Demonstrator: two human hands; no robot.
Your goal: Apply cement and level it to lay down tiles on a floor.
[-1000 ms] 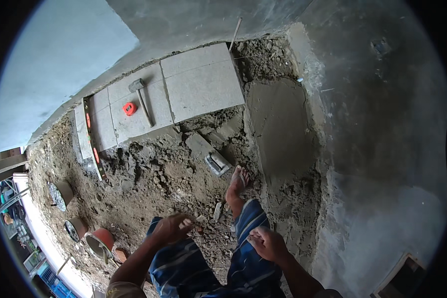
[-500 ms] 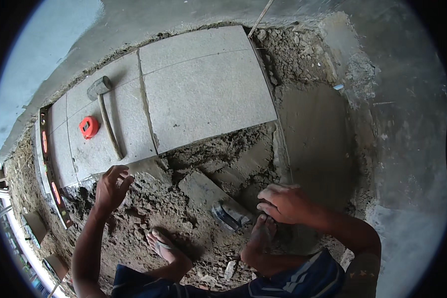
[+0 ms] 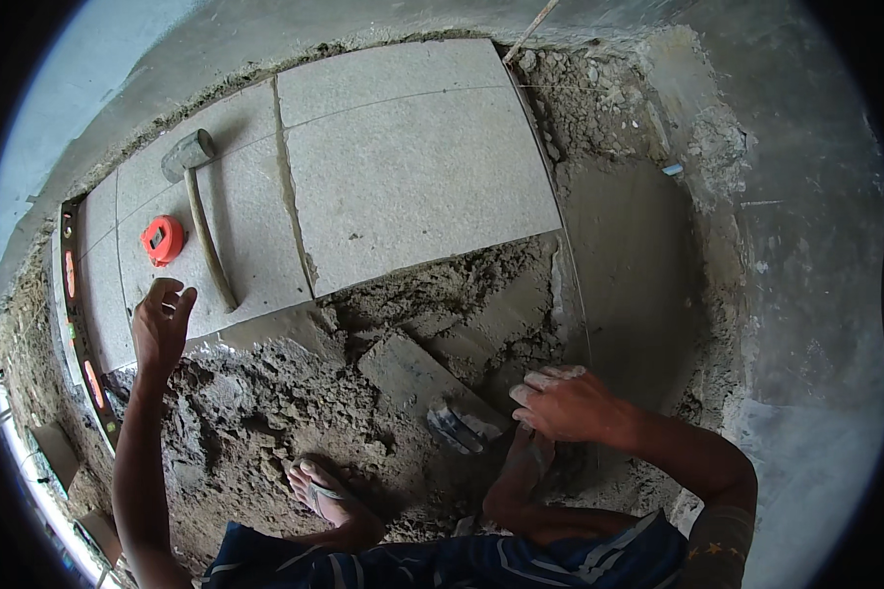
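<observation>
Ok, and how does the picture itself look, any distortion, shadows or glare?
Head view: fisheye bending, the spirit level curving near a blacked-out border; head view: soft shadow just right of the mallet on the tiles; head view: washed-out brightness at lower left, while the red tape measure and left hand read fairly clearly.

No legible text, numbers or signs; dark patch (image 3: 157, 239) on red tape measure (image 3: 167, 241) unreadable.

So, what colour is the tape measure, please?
The tape measure is orange-red, as the head view shows.
</observation>
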